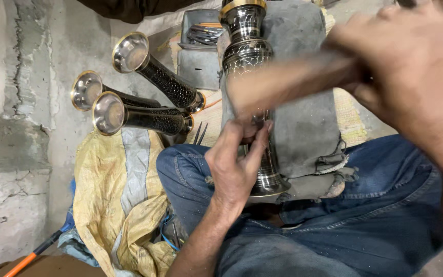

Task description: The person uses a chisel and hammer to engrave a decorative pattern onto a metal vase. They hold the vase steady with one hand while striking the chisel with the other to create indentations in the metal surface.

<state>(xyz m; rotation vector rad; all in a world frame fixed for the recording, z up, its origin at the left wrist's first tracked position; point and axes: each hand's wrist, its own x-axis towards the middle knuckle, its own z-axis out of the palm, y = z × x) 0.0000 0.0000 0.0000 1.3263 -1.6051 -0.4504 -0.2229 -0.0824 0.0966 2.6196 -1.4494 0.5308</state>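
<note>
A tall black-and-brass engraved metal vase (pixel 249 56) lies on a grey cloth pad (pixel 303 118) across the person's jeans-clad lap, its long axis running away from the body: one flared end sits near the thighs, the gold-rimmed end points up the frame toward a grey metal tool box (pixel 199 48). Lying on the soft pad seems to keep the round body from rolling and protect the finish. The left hand (pixel 237 159) presses against the vase's lower stem, its grip pinched nearly closed on a small dark tool, apparently a punch, set to the metal. The right hand (pixel 411 66) has its grip wrapped fully around a wooden handle (pixel 293 77), blurred, whose head I cannot make out. Three similar vases (pixel 149 82) lie on the floor to the left, mouths facing the concrete wall, beside a yellow sack (pixel 114 195).
</note>
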